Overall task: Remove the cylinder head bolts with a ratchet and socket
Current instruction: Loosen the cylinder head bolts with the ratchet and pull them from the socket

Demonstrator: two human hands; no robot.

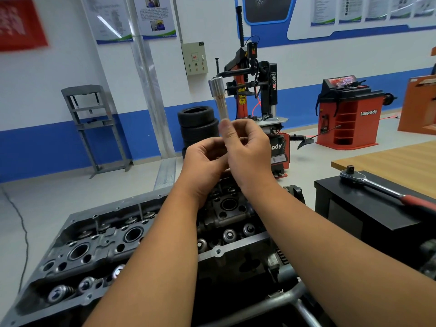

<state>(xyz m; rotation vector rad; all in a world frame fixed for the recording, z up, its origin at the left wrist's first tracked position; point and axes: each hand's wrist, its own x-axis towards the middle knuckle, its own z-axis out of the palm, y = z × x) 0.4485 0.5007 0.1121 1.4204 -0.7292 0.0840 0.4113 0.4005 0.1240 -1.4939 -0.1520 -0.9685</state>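
Both my hands are raised above the cylinder head [113, 244]. My right hand [247, 149] pinches a long metal piece [220, 97] that points upward: a silver socket on top of a pale shank, slightly blurred. My left hand [205, 161] has its fingers curled round the lower end of the same piece, which is hidden between my palms. The ratchet [377, 185], with a chrome head and red grip, lies on a black box [354, 208] to my right, apart from both hands. The cylinder head shows valve springs and open bores.
A wooden bench top [389, 161] runs behind the black box at right. Across the floor stand a tire changer [257, 90], stacked tires [198, 128], a red wheel balancer [349, 114] and a grey press frame [94, 123]. Grey stand tubing [283, 300] crosses the bottom right.
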